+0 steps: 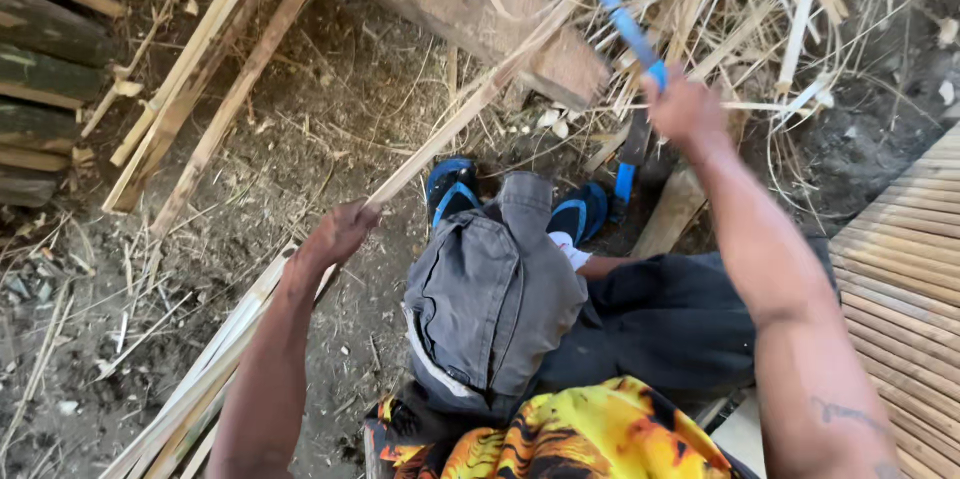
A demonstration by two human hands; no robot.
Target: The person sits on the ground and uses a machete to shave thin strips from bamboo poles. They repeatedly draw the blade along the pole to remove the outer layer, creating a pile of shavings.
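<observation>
Gripping a bamboo strip (pixel 470 104) to steady it.
My left hand (pixel 335 236) closes around it at eight o'clock; my right hand (pixel 683 109) clenches a blue-handled knife (pixel 622 24) at one o'clock.

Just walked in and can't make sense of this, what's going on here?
A seated person is working long pale bamboo strips. The left hand grips the strips, which slant across the dirt ground. The right hand is raised, holding a tool with a blue-wrapped handle. Split bamboo and shavings lie scattered around a wooden block.

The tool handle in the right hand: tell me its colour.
Blue handle, gripped by the right hand; head view.
</observation>
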